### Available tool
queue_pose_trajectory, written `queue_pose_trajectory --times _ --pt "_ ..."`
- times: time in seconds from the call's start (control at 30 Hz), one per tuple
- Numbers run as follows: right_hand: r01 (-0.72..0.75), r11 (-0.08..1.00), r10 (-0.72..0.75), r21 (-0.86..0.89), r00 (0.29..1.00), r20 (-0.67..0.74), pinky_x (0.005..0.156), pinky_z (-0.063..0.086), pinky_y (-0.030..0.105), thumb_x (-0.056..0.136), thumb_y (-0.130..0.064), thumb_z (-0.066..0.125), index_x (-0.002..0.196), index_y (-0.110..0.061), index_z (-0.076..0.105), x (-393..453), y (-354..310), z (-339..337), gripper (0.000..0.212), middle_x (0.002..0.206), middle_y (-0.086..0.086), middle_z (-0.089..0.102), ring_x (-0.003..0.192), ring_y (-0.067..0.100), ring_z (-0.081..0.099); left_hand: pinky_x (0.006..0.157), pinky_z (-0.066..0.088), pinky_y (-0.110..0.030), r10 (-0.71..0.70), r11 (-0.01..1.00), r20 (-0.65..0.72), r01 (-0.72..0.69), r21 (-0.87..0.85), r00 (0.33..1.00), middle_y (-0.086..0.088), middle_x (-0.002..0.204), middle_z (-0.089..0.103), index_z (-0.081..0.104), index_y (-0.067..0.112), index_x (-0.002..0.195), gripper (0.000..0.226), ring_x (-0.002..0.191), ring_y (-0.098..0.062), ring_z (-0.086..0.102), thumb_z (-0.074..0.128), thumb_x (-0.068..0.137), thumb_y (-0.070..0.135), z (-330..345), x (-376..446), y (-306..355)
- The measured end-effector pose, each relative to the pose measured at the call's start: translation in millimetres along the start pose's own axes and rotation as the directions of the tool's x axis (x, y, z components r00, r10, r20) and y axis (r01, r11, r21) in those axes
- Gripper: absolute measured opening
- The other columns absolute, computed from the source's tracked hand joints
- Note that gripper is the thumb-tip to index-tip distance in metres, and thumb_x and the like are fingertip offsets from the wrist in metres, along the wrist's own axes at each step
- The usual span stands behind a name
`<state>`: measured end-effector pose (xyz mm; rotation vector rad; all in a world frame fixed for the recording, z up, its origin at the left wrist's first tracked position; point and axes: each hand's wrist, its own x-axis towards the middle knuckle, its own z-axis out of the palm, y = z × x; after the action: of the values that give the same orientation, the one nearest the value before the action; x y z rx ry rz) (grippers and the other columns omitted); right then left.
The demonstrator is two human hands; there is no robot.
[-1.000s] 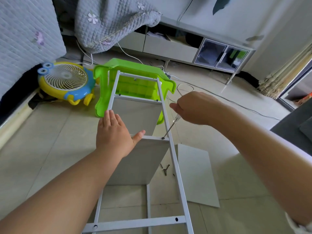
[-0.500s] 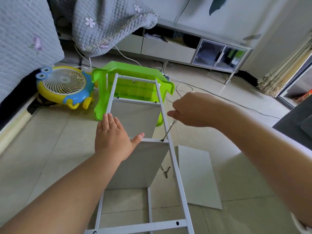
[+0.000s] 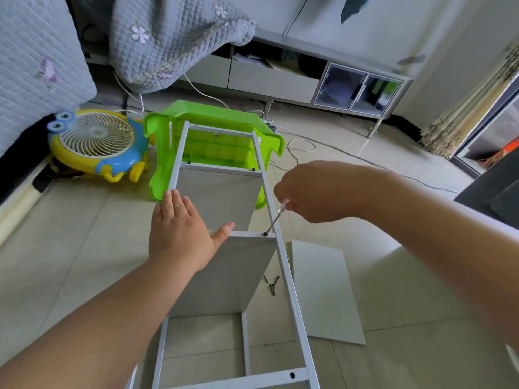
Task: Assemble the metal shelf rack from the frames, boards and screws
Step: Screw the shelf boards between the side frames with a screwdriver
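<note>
1. White metal frame [image 3: 283, 262] lies lengthwise over the tiled floor [image 3: 70, 248], far end propped on a green plastic stool [image 3: 216, 147].
2. Left hand [image 3: 179, 231]: fingers straight and together, palm flat on the top edge of a grey board [image 3: 224, 279] standing upright in the frame; thumb spread along the crossbar. It presses, grips nothing.
3. Right hand [image 3: 314, 192]: fingers curled tight round the handle of a screwdriver [image 3: 276, 217]. Shaft slants down and left; tip sits on a dark screw [image 3: 265, 234] at the right end of the crossbar, against the frame's right rail.
4. Second board [image 3: 219, 200] already stands farther along, below a crossbar with two screw heads showing.
5. Spare board [image 3: 325, 293] lies flat on the floor just right of the rail.
6. Loose screws [image 3: 272, 283] on the floor between rail and upright board.
7. Yellow-and-blue fan [image 3: 95, 141] left of the stool.
</note>
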<state>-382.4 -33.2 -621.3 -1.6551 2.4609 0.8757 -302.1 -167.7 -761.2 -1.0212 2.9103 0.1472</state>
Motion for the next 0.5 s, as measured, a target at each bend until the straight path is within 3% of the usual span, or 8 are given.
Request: queue_pose_trajectory --times 0.07,0.13,0.2,0.3,0.37,0.43,0.47,0.5 --pt "-0.008 0.999 0.008 -0.036 1.000 0.001 0.073 0.042 0.027 0.096 -0.016 0.037 0.104 -0.009 0.056 1 -2 -1 0.021 0.100 0.004 0.059 0.087 0.021 0.054 0.116 0.003 -0.036 0.001 1.000 0.002 -0.001 -0.002 1.000 -0.019 0.155 0.001 0.005 -0.004 0.146 0.098 0.144 -0.028 -0.003 0.016 0.084 0.071 0 1 0" --pt "-0.057 0.998 0.057 0.032 0.998 0.006 0.070 0.039 0.027 0.096 -0.016 0.036 0.103 -0.007 0.058 3 -3 -2 0.025 0.098 0.007 0.060 0.080 0.022 0.049 0.116 0.004 -0.037 0.004 1.000 0.000 -0.004 -0.006 1.000 -0.020 0.155 0.001 0.006 -0.005 0.146 0.098 0.144 -0.028 -0.003 0.017 0.084 0.071 0 1 -1" --pt "-0.137 0.978 0.131 0.159 0.990 0.051 0.062 0.037 0.024 0.095 -0.014 0.039 0.103 -0.003 0.060 10 0 -2 0.025 0.082 0.007 0.056 0.075 0.025 0.048 0.116 0.004 -0.037 0.004 1.000 -0.003 -0.004 -0.004 1.000 -0.020 0.155 0.002 0.006 -0.004 0.146 0.099 0.144 -0.028 -0.002 0.016 0.083 0.072 0 2 -1" --pt "-0.346 0.790 0.267 0.506 0.937 0.225 0.043 0.026 0.018 0.090 -0.007 0.047 0.089 0.002 0.059 17 10 -4 0.016 0.057 0.004 0.033 0.048 0.018 0.031 0.116 0.005 -0.037 0.014 1.000 -0.008 -0.014 -0.004 1.000 -0.020 0.155 0.002 0.007 -0.005 0.146 0.099 0.144 -0.028 -0.002 0.015 0.083 0.071 1 1 -1" --pt "-0.433 0.690 0.287 0.580 0.899 0.330 0.042 0.022 0.016 0.090 -0.004 0.046 0.074 -0.001 0.051 17 16 -2 0.017 0.055 0.004 0.027 0.041 0.015 0.024 0.116 0.005 -0.037 0.014 1.000 -0.022 -0.014 -0.002 1.000 -0.020 0.155 0.004 0.008 -0.005 0.145 0.099 0.144 -0.028 -0.001 0.016 0.083 0.071 3 -1 -1" --pt "-0.398 0.746 0.247 0.534 0.910 0.334 0.041 0.029 0.018 0.094 -0.011 0.043 0.088 0.002 0.058 14 16 2 0.021 0.055 0.006 0.038 0.031 0.012 0.033 0.116 0.005 -0.037 0.011 1.000 -0.024 -0.011 0.000 1.000 -0.020 0.155 0.004 0.008 -0.005 0.146 0.099 0.144 -0.029 -0.001 0.015 0.083 0.072 3 -1 -2" --pt "-0.357 0.801 0.225 0.480 0.923 0.311 0.045 0.039 0.020 0.096 -0.017 0.041 0.102 0.004 0.060 12 14 4 0.029 0.064 0.010 0.052 0.036 0.009 0.045 0.117 0.004 -0.037 0.009 1.000 -0.018 -0.009 -0.004 1.000 -0.020 0.155 0.003 0.007 -0.005 0.146 0.099 0.144 -0.028 -0.001 0.014 0.083 0.072 2 -1 -1" --pt "-0.301 0.861 0.203 0.411 0.943 0.265 0.059 0.048 0.018 0.096 -0.023 0.039 0.113 0.001 0.058 10 13 6 0.035 0.084 0.013 0.063 0.056 0.010 0.060 0.117 0.004 -0.037 0.007 1.000 -0.013 -0.007 -0.008 1.000 -0.020 0.155 0.002 0.006 -0.005 0.146 0.099 0.144 -0.028 -0.002 0.014 0.083 0.072 1 -1 -1"
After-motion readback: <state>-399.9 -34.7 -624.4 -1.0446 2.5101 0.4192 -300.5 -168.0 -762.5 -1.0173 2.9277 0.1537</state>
